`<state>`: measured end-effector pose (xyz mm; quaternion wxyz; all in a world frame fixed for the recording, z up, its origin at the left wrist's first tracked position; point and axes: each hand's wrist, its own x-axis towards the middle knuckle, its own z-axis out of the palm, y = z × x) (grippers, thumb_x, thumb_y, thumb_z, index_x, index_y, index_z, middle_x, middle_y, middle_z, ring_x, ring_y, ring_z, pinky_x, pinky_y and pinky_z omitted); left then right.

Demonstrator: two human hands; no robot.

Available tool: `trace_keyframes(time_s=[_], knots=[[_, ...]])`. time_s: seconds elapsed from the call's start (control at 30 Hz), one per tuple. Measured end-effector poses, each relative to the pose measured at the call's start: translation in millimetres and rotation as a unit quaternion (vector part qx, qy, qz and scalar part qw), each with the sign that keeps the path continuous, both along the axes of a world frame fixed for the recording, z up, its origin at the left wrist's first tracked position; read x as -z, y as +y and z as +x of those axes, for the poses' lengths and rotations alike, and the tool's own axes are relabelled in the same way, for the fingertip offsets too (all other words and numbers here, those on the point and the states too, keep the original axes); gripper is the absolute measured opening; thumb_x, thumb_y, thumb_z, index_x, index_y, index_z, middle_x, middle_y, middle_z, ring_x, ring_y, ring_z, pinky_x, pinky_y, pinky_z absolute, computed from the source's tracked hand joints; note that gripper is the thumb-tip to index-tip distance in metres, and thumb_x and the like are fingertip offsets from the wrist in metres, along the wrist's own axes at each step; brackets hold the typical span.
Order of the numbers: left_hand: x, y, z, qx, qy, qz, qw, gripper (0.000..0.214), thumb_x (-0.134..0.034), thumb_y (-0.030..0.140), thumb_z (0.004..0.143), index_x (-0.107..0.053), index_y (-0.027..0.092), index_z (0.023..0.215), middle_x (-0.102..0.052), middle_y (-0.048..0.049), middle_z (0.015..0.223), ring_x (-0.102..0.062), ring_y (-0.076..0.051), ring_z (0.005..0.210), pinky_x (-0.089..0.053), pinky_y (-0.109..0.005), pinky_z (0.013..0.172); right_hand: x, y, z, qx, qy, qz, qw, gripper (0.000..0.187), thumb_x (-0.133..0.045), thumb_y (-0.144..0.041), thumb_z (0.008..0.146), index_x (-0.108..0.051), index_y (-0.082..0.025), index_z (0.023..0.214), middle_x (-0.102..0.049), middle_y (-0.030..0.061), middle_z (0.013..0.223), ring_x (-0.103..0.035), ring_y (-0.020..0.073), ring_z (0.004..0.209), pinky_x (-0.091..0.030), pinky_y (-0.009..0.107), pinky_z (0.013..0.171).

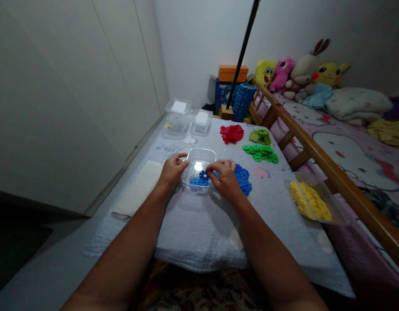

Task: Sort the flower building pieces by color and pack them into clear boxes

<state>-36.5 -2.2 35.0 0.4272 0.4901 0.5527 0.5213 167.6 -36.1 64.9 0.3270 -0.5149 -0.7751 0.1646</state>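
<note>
My left hand (173,169) grips the left rim of a clear plastic box (199,153), thumb and fingers closed over its edge. Inside the box lie several blue snowflake-shaped plastic discs (198,182) near its front wall. Over the box's right side my right hand (224,176) pinches a dark blue snowflake disc (204,175) between thumb and fingertips. Just right of that hand a pile of blue discs (242,178) rests on the cloth, partly hidden by the hand.
Red (232,134), olive-green (260,137) and bright green disc piles (261,153) sit at the back right. A bag of yellow discs (310,201) lies by the wooden bed rail (335,172). Lidded clear boxes (202,122) stand at the back left; a folded cream cloth (139,188) lies left.
</note>
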Motion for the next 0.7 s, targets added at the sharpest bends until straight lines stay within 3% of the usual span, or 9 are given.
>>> trace_keyframes(time_s=[0.1, 0.33, 0.53, 0.7], knots=[[-0.6, -1, 1, 0.002, -0.01, -0.003, 1.0, 0.05, -0.074, 0.042, 0.069, -0.07, 0.013, 0.109, -0.037, 0.0094, 0.055, -0.032, -0.009, 0.049, -0.023, -0.024, 0.05, 3.4, 0, -2, -0.022, -0.024, -0.006, 0.999, 0.017, -0.06, -0.019, 0.093, -0.074, -0.028, 0.093, -0.075, 0.0026, 0.101, -0.057, 0.0242, 0.116, -0.008, 0.059, 0.122], [1.2, 1, 0, 0.003, -0.004, -0.002, 1.0, 0.051, -0.073, 0.042, 0.07, -0.07, 0.012, 0.111, -0.039, 0.0088, 0.055, -0.033, -0.009, 0.05, -0.023, -0.024, 0.05, 5.2, 2, -2, -0.032, -0.037, -0.003, 0.999, 0.018, -0.06, -0.019, 0.093, -0.075, -0.027, 0.096, -0.075, 0.0037, 0.102, -0.058, 0.0246, 0.116, -0.008, 0.063, 0.121], [2.3, 1, -1, 0.005, 0.006, -0.001, 1.0, 0.049, -0.072, 0.04, 0.071, -0.07, 0.012, 0.111, -0.039, 0.0083, 0.056, -0.033, -0.009, 0.051, -0.023, -0.024, 0.05, 5.7, 10, 14, 0.08, 0.005, 0.058, 0.995, 0.023, -0.052, -0.02, 0.095, -0.073, -0.023, 0.102, -0.075, 0.0065, 0.108, -0.059, 0.0243, 0.112, -0.026, 0.048, 0.115], [3.3, 1, -1, 0.005, 0.001, -0.004, 1.0, 0.05, -0.073, 0.04, 0.071, -0.07, 0.012, 0.112, -0.038, 0.0086, 0.056, -0.032, -0.009, 0.051, -0.023, -0.023, 0.05, 15.5, 19, 28, 0.179, -0.066, 0.013, 0.982, 0.028, -0.05, -0.019, 0.094, -0.075, -0.023, 0.104, -0.072, 0.0093, 0.118, -0.053, 0.0283, 0.117, -0.031, 0.046, 0.108]])
